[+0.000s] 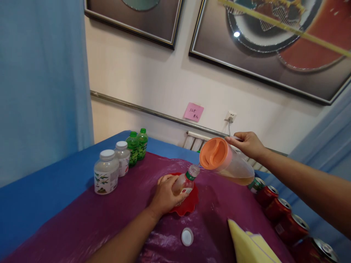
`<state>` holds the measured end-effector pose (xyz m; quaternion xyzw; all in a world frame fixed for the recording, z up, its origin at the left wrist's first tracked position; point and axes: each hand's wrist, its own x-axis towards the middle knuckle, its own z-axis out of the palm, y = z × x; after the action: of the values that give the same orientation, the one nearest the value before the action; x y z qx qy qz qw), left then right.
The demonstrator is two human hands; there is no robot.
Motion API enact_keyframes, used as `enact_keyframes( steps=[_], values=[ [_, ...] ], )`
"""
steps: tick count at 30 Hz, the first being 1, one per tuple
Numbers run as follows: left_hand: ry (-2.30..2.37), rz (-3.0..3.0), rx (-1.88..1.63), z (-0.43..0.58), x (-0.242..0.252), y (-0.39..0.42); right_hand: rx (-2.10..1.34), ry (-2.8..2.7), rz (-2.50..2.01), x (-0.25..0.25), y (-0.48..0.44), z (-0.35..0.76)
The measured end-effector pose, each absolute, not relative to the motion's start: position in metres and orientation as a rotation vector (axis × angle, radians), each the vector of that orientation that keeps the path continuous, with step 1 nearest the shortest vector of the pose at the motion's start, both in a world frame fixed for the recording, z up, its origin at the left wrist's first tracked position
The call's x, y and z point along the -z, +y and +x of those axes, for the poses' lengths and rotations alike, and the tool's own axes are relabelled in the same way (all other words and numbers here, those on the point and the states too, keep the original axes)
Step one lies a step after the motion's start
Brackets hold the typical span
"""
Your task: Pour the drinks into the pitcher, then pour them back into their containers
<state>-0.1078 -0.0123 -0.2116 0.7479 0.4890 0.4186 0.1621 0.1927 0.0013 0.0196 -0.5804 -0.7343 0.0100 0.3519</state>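
My left hand [165, 194] is wrapped round a small clear plastic bottle [187, 180] with a green label band and an open neck. The bottle stands tilted in a red dish [191, 203] on the purple cover. My right hand [246, 143] grips the handle of a clear jug [233, 167] with an orange lid [214, 153]. The jug is tipped toward the bottle's mouth, and amber liquid lies low in its body. Its spout is just above and right of the bottle neck. A white bottle cap [187, 236] lies loose on the cover, nearer to me.
Two white-lidded jars [106, 176] and two green bottles [138, 145] stand at the left back. A row of red drink cans [276, 209] lines the right edge. A yellow cloth [251, 245] lies at the front right. The wall has framed pictures, a pink note [193, 111] and a radiator.
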Motion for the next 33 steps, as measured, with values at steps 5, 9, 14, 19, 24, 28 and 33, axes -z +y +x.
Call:
enact_keyframes(
  steps=[5, 9, 14, 19, 24, 28, 33],
  values=[
    [1.394, 2.141, -1.176, -0.1080, 0.2111, -0.0128, -0.035, -1.899, -1.497, -0.0193, 0.0016, 0.1927],
    [1.395, 2.139, -1.158, -0.1082, 0.2096, -0.0138, -0.028, -1.897, -1.496, -0.0201, 0.0004, 0.1923],
    [1.396, 2.132, -1.171, -0.1074, 0.2107, -0.0132, -0.033, -1.897, -1.501, -0.0215, -0.0017, 0.1910],
    [1.397, 2.130, -1.176, -0.1073, 0.2126, -0.0123, -0.018, -1.910, -1.489, -0.0202, -0.0005, 0.1913],
    [1.405, 2.115, -1.186, -0.1075, 0.2116, -0.0127, 0.002, -1.928, -1.490, -0.0194, 0.0010, 0.1918],
    [1.395, 2.117, -1.202, -0.1076, 0.2103, -0.0135, 0.013, -1.928, -1.487, -0.0202, -0.0004, 0.1900],
    [1.396, 2.110, -1.202, -0.1074, 0.2104, -0.0139, 0.014, -1.934, -1.483, -0.0212, -0.0017, 0.1882]
  ],
)
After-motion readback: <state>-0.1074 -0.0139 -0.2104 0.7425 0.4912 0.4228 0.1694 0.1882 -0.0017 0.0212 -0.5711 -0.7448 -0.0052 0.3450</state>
